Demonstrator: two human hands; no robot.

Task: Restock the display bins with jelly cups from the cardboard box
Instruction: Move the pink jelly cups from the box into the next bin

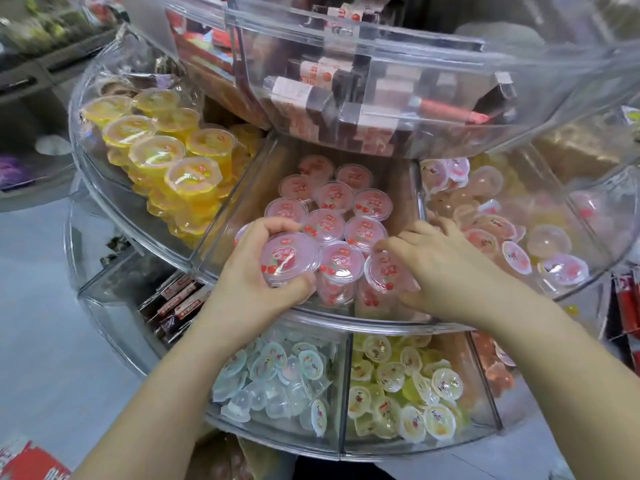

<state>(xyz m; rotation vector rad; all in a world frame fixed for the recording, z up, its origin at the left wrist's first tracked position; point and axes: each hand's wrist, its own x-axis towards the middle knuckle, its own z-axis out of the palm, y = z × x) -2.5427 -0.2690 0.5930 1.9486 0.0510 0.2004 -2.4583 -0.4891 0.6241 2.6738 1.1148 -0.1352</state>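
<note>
— What are your hands doing?
— My left hand [258, 268] grips a pink jelly cup [290, 258] at the front of the middle bin [242, 216]. My right hand [436, 268] curls its fingers round a neighbouring cup [386, 271] just beside it.
— And the rest?
— Pink cups [334, 197] stand in rows behind.

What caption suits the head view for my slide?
Both hands, left hand and right hand, settle pink cherry jelly cups into the clear plastic display bin.

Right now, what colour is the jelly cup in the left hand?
Pink, with red cherry print on the lid: jelly cup, gripped by the left hand. Head view.
</note>
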